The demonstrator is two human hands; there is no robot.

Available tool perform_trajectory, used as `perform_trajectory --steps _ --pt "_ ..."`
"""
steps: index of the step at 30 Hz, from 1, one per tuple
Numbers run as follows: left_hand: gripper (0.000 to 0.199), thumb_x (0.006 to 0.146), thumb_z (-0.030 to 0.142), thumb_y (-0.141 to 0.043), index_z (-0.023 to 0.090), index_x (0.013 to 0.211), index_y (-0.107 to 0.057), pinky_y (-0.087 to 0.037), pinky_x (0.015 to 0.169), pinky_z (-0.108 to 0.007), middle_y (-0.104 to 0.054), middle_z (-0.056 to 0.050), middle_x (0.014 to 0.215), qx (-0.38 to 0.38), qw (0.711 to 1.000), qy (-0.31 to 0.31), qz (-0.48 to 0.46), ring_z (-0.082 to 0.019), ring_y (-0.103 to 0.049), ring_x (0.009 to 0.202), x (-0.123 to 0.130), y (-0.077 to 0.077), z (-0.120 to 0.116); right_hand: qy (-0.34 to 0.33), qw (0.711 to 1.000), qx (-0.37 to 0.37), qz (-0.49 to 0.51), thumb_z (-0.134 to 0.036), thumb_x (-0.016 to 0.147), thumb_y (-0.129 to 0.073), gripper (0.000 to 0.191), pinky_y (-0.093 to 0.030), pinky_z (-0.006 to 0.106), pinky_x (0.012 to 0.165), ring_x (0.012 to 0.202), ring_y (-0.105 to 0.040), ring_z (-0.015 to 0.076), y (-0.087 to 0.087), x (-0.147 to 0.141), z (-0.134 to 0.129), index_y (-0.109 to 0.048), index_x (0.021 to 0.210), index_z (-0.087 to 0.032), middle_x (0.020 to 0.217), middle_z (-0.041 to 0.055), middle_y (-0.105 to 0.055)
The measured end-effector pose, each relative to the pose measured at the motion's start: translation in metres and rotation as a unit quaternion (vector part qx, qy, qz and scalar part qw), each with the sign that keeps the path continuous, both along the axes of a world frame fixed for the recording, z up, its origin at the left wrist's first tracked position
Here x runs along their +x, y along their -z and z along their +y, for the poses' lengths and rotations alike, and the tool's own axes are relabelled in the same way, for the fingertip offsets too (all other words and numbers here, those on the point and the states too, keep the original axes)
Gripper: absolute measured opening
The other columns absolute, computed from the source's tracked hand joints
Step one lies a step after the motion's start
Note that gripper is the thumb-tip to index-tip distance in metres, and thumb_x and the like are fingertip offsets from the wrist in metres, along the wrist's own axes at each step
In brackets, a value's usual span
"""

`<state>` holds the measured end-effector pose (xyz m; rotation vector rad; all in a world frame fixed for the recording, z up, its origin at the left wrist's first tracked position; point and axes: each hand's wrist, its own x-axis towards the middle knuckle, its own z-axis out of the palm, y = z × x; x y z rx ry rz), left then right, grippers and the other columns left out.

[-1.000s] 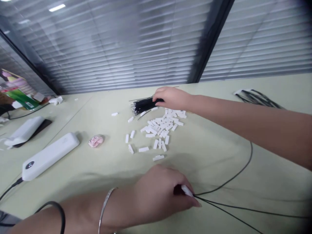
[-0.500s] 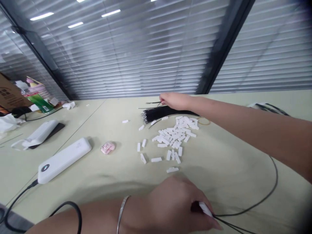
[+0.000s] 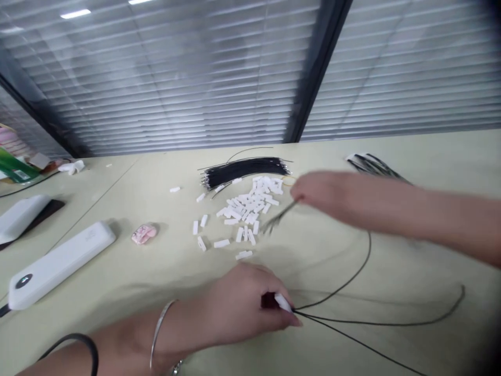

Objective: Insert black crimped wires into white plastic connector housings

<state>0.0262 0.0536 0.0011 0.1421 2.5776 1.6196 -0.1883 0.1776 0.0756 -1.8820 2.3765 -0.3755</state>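
Between the thumb and fingers of my left hand (image 3: pixel 250 300) is a small white plastic connector housing (image 3: pixel 282 303), with several thin black wires (image 3: pixel 352 322) trailing out of it to the right. My right hand (image 3: pixel 324 201), slightly blurred, pinches a thin black wire (image 3: pixel 282 214) whose near end is smeared by motion. A heap of white connector housings (image 3: pixel 250 203) lies left of my right hand. Behind the heap rests a bundle of black wires (image 3: pixel 246 171) with bright metal tips at its ends.
A white power bank (image 3: pixel 62 263) with a cable lies at left, and a pink wrapped item (image 3: pixel 144 234) sits right of it. More wires with a white connector (image 3: pixel 371 164) lie at the back right. Blinds (image 3: pixel 195 78) stand behind the table.
My right hand has left the wire bundle and come nearer and to the right with a wire. The view has swung to the right. My left hand still holds the connector housing.
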Motion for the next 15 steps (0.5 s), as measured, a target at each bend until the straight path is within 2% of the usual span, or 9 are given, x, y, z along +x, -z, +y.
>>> perform_trajectory --steps 1,3,5,9,12,15 --pt "0.007 0.078 0.020 -0.077 0.015 0.077 -0.071 -0.042 0.061 -0.018 -0.064 0.001 0.068 -0.004 1.000 0.001 0.004 -0.009 -0.055 0.063 0.000 -0.001 0.000 -0.013 1.000 0.019 -0.011 -0.036 0.097 -0.032 0.034 -0.045 0.027 0.060 0.069 -0.060 0.0163 0.018 0.005 0.012 -0.058 0.080 -0.020 0.080 0.0019 -0.062" --pt "0.006 0.078 0.019 -0.077 0.015 0.077 -0.072 -0.042 0.063 -0.019 -0.063 0.001 0.069 -0.011 1.000 -0.004 0.000 -0.010 -0.055 0.065 0.001 -0.004 0.000 -0.040 0.998 0.037 -0.024 -0.036 0.098 -0.034 0.034 -0.045 0.027 0.062 0.071 -0.059 0.0153 0.047 0.013 0.032 -0.057 0.079 -0.020 0.082 0.0018 -0.061" --pt "0.005 0.077 0.017 -0.077 0.015 0.077 -0.072 -0.042 0.062 -0.018 -0.062 0.001 0.069 -0.007 1.000 -0.006 -0.014 -0.010 -0.054 0.066 0.002 -0.006 0.001 -0.058 0.997 0.037 -0.029 -0.036 0.099 -0.034 0.035 -0.046 0.030 0.069 0.078 -0.058 0.0167 0.062 0.015 0.044 -0.057 0.079 -0.019 0.086 0.0035 -0.060" --pt "0.005 0.077 0.014 -0.076 0.014 0.077 -0.071 -0.040 0.060 -0.018 -0.060 0.002 0.068 -0.002 1.000 -0.006 -0.012 -0.010 -0.052 0.065 0.002 -0.008 0.003 -0.080 0.996 0.021 -0.034 -0.036 0.098 -0.043 0.026 -0.043 0.039 0.081 0.093 -0.054 0.0222 0.060 0.018 0.045 -0.059 0.091 -0.018 0.099 0.0073 -0.059" --pt "0.005 0.077 0.014 -0.076 0.014 0.077 -0.071 -0.039 0.059 -0.018 -0.059 0.002 0.067 0.003 1.000 -0.006 -0.017 -0.009 -0.051 0.063 0.002 -0.008 0.003 -0.129 0.989 0.028 -0.067 -0.034 0.099 -0.044 0.023 -0.042 0.036 0.082 0.098 -0.051 0.0207 0.054 0.029 0.037 -0.059 0.093 -0.019 0.100 0.0056 -0.058" --pt "0.004 0.077 0.014 -0.076 0.015 0.078 -0.072 -0.040 0.058 -0.018 -0.060 0.002 0.068 -0.003 1.000 -0.003 -0.020 -0.009 -0.052 0.062 0.003 -0.009 0.003 -0.171 0.978 0.050 -0.110 -0.034 0.103 -0.038 0.031 -0.042 0.031 0.081 0.095 -0.051 0.0174 0.056 0.040 0.031 -0.059 0.085 -0.019 0.091 0.0028 -0.056"
